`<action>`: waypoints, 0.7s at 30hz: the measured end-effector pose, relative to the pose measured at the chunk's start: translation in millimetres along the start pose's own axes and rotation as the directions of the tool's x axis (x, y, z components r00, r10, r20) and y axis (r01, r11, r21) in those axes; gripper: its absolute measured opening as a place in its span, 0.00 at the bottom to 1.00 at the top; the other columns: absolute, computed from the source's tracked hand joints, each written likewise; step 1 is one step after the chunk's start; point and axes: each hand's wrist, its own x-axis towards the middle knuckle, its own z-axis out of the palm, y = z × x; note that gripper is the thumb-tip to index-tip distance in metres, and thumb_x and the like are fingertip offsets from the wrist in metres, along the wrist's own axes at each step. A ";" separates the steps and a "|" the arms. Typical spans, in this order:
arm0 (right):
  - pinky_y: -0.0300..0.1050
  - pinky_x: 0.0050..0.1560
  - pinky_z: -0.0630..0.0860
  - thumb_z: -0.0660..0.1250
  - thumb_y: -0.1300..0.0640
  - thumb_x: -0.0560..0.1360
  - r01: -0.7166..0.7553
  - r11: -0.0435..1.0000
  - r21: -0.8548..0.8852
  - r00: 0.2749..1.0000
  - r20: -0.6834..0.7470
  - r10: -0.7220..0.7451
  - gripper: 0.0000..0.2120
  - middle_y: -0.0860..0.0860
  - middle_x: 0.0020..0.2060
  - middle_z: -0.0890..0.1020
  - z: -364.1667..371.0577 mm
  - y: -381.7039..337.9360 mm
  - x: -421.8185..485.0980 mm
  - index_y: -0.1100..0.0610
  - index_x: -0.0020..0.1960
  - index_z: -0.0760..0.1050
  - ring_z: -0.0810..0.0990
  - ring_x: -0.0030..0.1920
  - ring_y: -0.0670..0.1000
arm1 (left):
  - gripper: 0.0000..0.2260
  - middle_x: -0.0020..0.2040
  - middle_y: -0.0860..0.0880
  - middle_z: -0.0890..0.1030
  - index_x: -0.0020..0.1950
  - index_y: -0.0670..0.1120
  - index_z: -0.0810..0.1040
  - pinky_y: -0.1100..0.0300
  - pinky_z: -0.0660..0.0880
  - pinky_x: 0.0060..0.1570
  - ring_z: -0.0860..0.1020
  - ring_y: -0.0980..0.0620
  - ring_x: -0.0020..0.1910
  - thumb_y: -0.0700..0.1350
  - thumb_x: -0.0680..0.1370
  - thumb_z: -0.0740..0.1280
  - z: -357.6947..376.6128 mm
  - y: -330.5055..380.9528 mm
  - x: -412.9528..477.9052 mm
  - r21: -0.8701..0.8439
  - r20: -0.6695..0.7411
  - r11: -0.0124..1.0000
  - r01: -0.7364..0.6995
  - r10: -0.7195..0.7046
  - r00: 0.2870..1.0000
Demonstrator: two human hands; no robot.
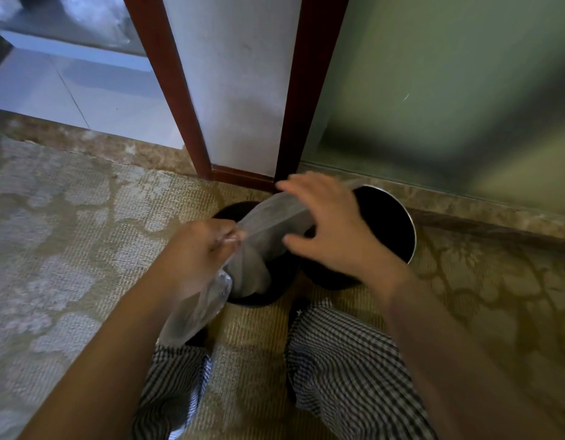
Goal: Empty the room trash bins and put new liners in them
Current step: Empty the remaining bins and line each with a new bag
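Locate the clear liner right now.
Head view, centre: the clear liner is pinched by the left hand, spans to the right hand, and hangs into the left black bin.

No text, label, brand, number or sign can be read anywhere in view.

Patterned carpet [68, 249] lies before a red-brown door frame [167, 90], with white floor tiles [52, 90] beyond

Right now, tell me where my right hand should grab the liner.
Pinch the liner at its taut upper edge, from the right, opposite the left hand. That band lies flat under the right hand; the rest hangs bunched into the bin.
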 end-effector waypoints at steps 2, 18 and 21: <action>0.44 0.71 0.40 0.69 0.48 0.73 0.117 0.988 -0.103 0.986 0.132 -0.103 0.34 0.47 0.76 0.56 16.2 -11.9 3.4 0.45 0.75 0.59 0.48 0.76 0.48 | 0.20 0.32 0.41 0.78 0.37 0.41 0.78 0.51 0.70 0.33 0.76 0.43 0.31 0.58 0.73 0.65 2.6 0.7 0.6 -0.086 0.103 0.996 -0.011 0.020 0.994; 0.29 0.31 0.67 0.60 0.60 0.79 -0.140 0.890 0.434 0.989 0.101 0.107 0.09 0.44 0.28 0.73 9.8 -11.0 6.5 0.55 0.43 0.76 0.72 0.28 0.39 | 0.12 0.30 0.55 0.75 0.37 0.49 0.73 0.68 0.64 0.30 0.73 0.61 0.32 0.42 0.80 0.61 -9.5 6.1 2.9 -0.132 -0.111 0.975 0.176 -0.191 0.975; 0.33 0.36 0.68 0.60 0.59 0.80 -0.193 0.871 0.451 0.977 0.003 0.214 0.09 0.47 0.34 0.77 9.0 -3.0 10.6 0.55 0.43 0.76 0.74 0.34 0.41 | 0.07 0.37 0.52 0.76 0.42 0.48 0.73 0.61 0.65 0.34 0.73 0.55 0.37 0.48 0.78 0.64 -8.7 3.6 1.1 -0.142 -0.063 0.968 0.207 -0.218 0.974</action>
